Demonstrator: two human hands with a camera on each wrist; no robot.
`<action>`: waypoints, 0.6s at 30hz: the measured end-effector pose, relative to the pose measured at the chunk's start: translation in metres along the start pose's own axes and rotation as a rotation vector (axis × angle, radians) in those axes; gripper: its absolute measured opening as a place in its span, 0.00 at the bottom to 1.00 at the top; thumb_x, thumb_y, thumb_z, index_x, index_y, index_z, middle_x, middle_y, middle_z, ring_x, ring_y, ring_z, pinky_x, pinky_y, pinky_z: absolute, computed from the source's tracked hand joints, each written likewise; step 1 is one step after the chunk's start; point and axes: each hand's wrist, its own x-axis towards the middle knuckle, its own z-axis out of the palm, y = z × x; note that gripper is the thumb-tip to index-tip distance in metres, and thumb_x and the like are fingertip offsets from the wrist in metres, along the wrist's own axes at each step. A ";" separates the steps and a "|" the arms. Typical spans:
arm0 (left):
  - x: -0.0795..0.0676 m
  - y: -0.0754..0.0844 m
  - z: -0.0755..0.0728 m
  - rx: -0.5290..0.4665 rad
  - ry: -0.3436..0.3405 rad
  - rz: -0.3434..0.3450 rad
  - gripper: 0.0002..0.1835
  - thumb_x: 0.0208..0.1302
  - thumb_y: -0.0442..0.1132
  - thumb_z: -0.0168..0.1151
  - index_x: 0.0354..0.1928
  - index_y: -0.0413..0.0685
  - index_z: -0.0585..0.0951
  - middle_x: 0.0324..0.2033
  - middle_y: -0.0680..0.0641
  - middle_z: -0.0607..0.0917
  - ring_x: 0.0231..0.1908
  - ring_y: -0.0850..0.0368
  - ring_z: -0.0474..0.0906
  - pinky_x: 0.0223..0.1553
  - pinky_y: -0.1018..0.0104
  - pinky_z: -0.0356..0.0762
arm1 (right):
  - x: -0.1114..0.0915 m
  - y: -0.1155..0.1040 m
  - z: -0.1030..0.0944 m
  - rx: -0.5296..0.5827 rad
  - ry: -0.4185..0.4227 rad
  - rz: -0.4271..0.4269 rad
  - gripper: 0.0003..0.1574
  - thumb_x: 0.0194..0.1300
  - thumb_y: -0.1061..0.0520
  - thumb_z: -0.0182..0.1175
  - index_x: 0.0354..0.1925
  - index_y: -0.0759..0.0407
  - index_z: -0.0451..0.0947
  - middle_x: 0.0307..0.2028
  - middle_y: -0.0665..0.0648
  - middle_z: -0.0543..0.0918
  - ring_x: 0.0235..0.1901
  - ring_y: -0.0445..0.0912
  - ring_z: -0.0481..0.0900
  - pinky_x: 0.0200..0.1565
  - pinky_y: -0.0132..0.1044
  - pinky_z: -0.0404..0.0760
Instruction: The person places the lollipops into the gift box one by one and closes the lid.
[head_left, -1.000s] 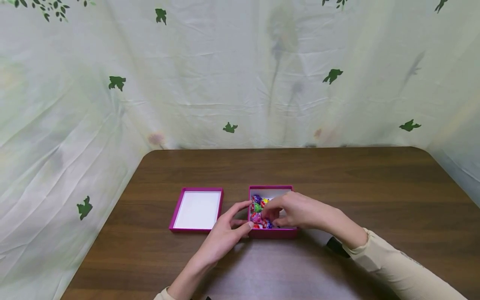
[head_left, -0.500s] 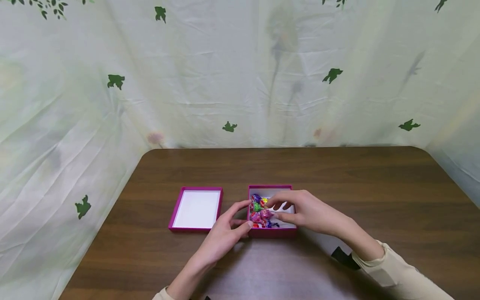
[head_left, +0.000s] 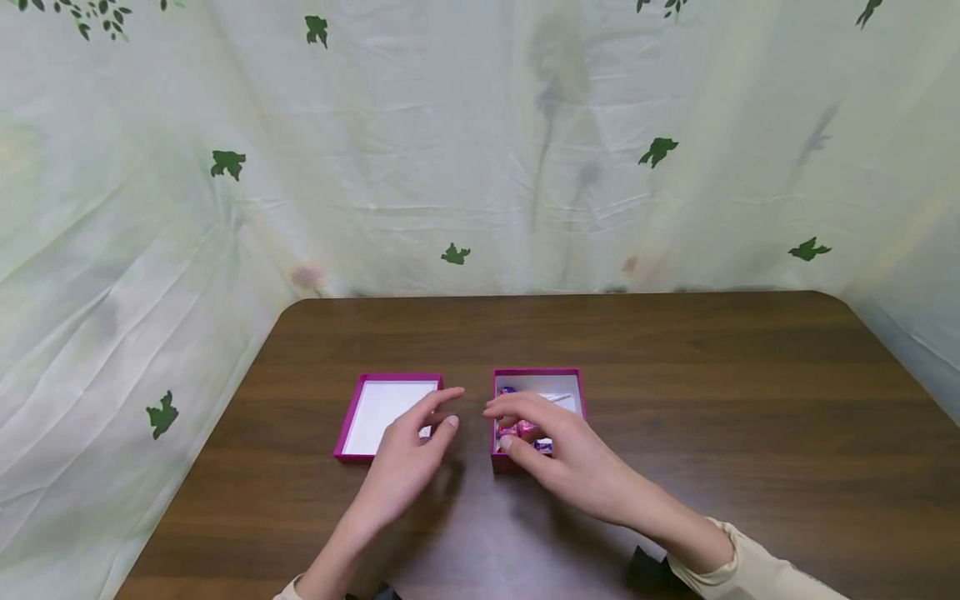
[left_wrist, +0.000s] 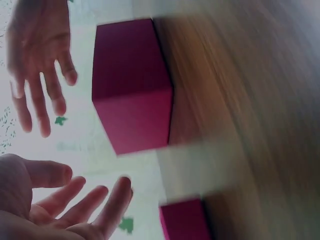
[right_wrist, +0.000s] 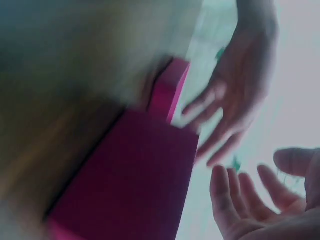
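Observation:
A magenta box (head_left: 537,372) with a pale inside stands without its cover on the table. Lollipops (head_left: 517,430) in bright wrappers lie in it, partly hidden by my right hand (head_left: 570,454). That hand hovers over the box with its fingers spread and nothing between them. To the left lies the box's lid (head_left: 349,417), its white inside facing up. My left hand (head_left: 405,462) is in the air above the lid's right side, fingers loosely extended and holding nothing. From the left wrist view, both the box (left_wrist: 132,85) and a corner of the lid (left_wrist: 184,220) show.
The brown wooden table (head_left: 712,400) reaches back to a pale curtain (head_left: 360,167) printed with green bird shapes. Black straps (head_left: 652,575) show at the wrists. Wood lies bare between lid and box.
My left hand has let go of the box's left side and moved left over the lid. The right hand has come out of the box, moving left and nearer to me.

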 end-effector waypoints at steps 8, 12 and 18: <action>-0.002 -0.010 -0.048 0.295 0.185 0.103 0.20 0.67 0.31 0.58 0.60 0.44 0.78 0.65 0.46 0.74 0.65 0.46 0.68 0.61 0.46 0.67 | 0.012 -0.016 0.043 0.213 -0.052 0.114 0.23 0.73 0.51 0.57 0.64 0.44 0.70 0.66 0.41 0.68 0.63 0.40 0.68 0.57 0.37 0.74; -0.004 -0.021 -0.076 0.398 0.187 -0.003 0.23 0.70 0.36 0.55 0.65 0.43 0.73 0.69 0.41 0.68 0.68 0.40 0.62 0.62 0.39 0.61 | 0.018 -0.018 0.063 0.206 -0.090 0.180 0.30 0.74 0.47 0.54 0.70 0.45 0.63 0.73 0.43 0.57 0.69 0.42 0.60 0.64 0.42 0.67; -0.006 -0.051 -0.101 0.387 0.099 -0.133 0.32 0.73 0.43 0.52 0.73 0.38 0.56 0.71 0.33 0.57 0.64 0.34 0.63 0.57 0.37 0.67 | 0.031 -0.013 0.090 0.148 -0.084 0.307 0.41 0.73 0.43 0.50 0.77 0.52 0.50 0.77 0.49 0.42 0.74 0.43 0.44 0.70 0.49 0.50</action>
